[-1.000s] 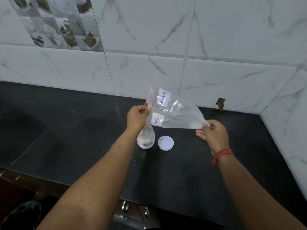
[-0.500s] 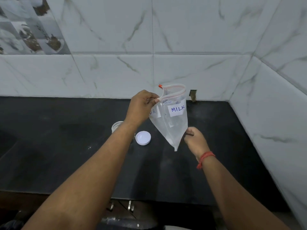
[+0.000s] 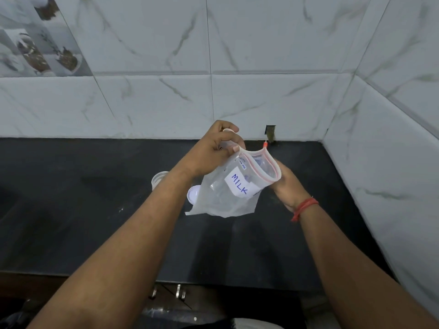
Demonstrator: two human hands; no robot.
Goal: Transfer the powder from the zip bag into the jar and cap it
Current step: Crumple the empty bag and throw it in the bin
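Zip bag [image 3: 228,198] held mouth-up, tilted rightward.

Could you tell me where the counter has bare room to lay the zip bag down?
The counter is bare left of the jar, and also right of the right hand toward the side wall. It is crowded around the jar and cap, under the zip bag.

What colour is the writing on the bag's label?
Blue, on a white label, on the clear plastic zip bag; head view.
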